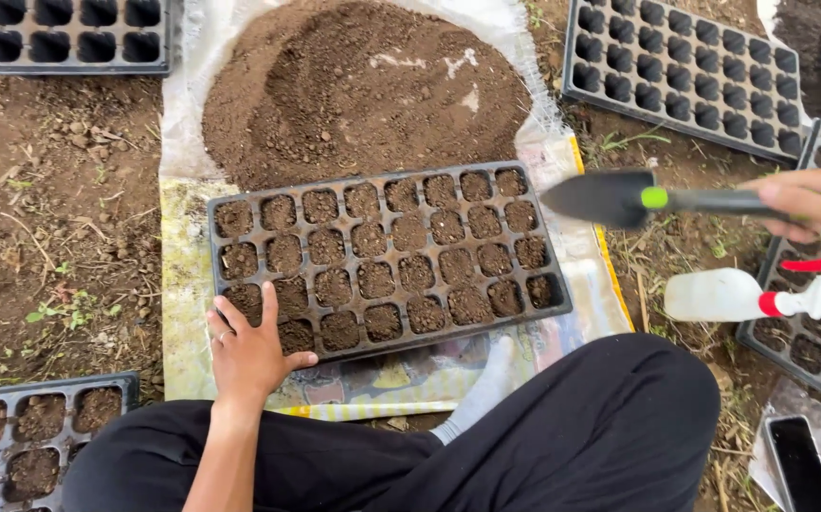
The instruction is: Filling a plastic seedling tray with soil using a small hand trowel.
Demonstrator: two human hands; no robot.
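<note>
A black seedling tray [551, 248] lies on a white sack in front of me, its cells filled with brown soil. My left hand [247, 348] rests flat on the tray's near left corner, fingers spread over the rim. My right hand [813, 201] grips the handle of a small black trowel [598, 197] with a green collar. The trowel's blade hovers above the tray's far right corner. A large mound of loose soil [363, 85] is heaped on the sack just beyond the tray.
Empty black trays lie at the top left [74, 36] and top right [685, 71]. A soil-filled tray [22, 441] sits at the bottom left. A white spray bottle [742, 294] with a red trigger lies to the right, a phone [802, 465] below it. My black-clad legs cross the bottom.
</note>
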